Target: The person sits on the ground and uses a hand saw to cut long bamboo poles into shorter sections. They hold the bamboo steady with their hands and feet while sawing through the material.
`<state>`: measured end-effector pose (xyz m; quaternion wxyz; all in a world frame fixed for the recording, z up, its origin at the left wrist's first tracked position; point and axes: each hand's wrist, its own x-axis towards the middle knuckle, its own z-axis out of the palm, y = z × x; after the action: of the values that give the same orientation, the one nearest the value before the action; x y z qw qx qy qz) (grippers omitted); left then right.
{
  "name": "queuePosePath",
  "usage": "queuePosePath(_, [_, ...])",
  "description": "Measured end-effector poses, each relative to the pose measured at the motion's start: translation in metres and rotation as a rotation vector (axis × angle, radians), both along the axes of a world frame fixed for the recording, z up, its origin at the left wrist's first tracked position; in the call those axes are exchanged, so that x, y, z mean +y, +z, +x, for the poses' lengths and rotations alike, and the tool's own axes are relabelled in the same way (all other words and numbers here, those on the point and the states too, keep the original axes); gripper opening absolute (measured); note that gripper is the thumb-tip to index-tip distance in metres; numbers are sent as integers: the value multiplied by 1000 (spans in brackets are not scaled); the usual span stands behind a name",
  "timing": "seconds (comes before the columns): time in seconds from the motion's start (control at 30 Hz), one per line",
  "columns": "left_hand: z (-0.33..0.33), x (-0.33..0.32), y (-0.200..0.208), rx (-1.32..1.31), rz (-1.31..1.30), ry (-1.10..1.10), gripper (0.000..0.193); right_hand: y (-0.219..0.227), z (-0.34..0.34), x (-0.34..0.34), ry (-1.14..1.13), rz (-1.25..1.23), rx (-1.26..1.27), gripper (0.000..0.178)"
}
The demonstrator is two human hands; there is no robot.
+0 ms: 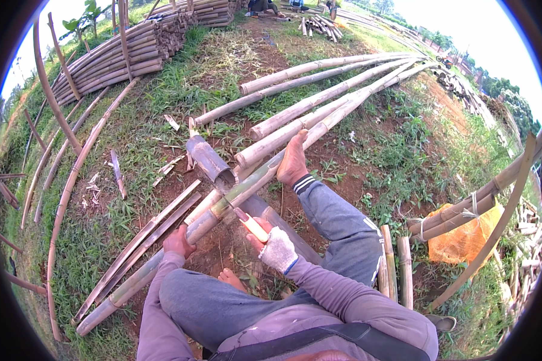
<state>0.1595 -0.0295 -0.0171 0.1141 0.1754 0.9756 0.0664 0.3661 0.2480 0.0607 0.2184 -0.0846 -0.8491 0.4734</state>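
A long bamboo pole (132, 283) runs diagonally from the lower left to the upper right in front of me. My left hand (177, 242), bare, is closed around it near its lower part. In a white knit glove, my right hand (277, 248) grips the red and cream handle of a hand saw (256, 228). The thin blade reaches the pole's upper side, partly lost against it. My bare foot (293, 157) presses on the pole further up. Beneath it crosses a thick dark bamboo piece (208, 156).
Several bamboo poles (319, 99) lie fanned out ahead. Split bamboo strips (141, 240) rest at the left. A large bamboo stack (114, 60) stands behind upright stakes. At the right are an orange mesh bag (464, 234) and short bamboo lengths (405, 271). People sit far off.
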Motion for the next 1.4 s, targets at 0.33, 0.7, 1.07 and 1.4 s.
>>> queuePosePath(0.33, [0, 0, -1, 5, 9, 0, 68, 5, 1, 0, -17, 29, 9, 53])
queuePosePath(0.7, [-1, 1, 0, -5, -12, 2, 68, 9, 5, -1, -23, 48, -25, 56])
queuePosePath(1.07, [-1, -2, -8, 40, 32, -19, 68, 5, 4, 0, -11, 24, -15, 55])
queuePosePath(1.4, [-2, -3, -6, 6, 13, -11, 71, 4, 5, -3, -24, 37, 4, 55])
